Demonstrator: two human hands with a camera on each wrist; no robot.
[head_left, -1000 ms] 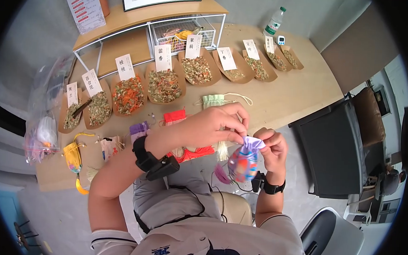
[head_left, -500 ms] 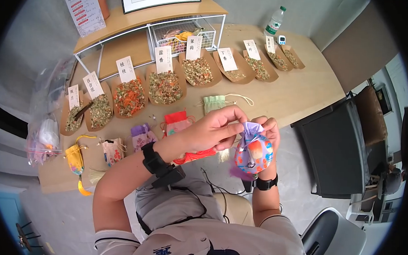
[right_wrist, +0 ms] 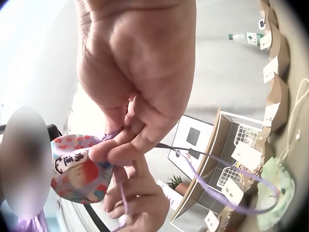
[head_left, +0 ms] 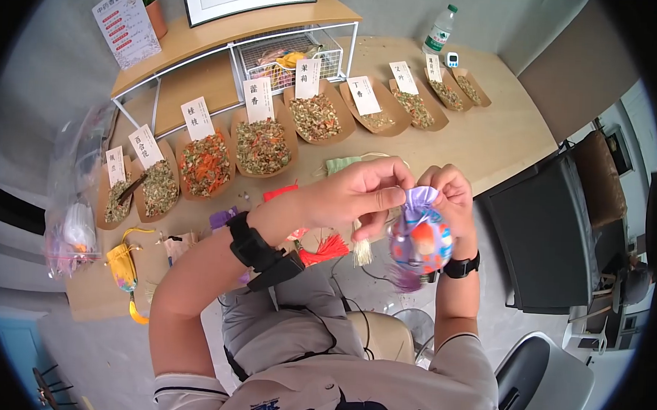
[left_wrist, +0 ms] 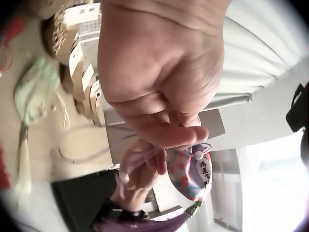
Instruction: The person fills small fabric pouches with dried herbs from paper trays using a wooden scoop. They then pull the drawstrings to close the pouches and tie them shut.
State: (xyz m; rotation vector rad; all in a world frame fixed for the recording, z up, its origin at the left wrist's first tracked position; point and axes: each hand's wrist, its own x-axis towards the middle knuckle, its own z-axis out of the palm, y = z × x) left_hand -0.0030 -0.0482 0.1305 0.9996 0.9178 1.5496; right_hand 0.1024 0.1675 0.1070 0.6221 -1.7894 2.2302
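A drawstring sachet [head_left: 422,246] in lilac with a bright red, orange and blue pattern hangs between the two hands, above the person's lap near the table edge. The left hand [head_left: 365,196] pinches at the left of its gathered neck. At the right side of the neck, the right hand [head_left: 452,199] grips with thumb and fingers. A lilac cord [right_wrist: 251,210] loops out from the fingers in the right wrist view. A white label [right_wrist: 71,162] with dark characters shows on the sachet. Its purple tassel [head_left: 407,278] dangles below and looks blurred.
Paper trays of dried herbs [head_left: 263,147] with name cards curve along the table [head_left: 492,146]. Other sachets lie nearer, including a yellow one [head_left: 123,266] and a green one [right_wrist: 275,193]. A wire basket [head_left: 291,60] sits under the shelf; a water bottle [head_left: 439,30] stands behind.
Both hands have moved right with the sachet, which has also risen and turned its patterned face. The tassel has swung. The fingers keep at the gathered neck, and the head view has shifted slightly.
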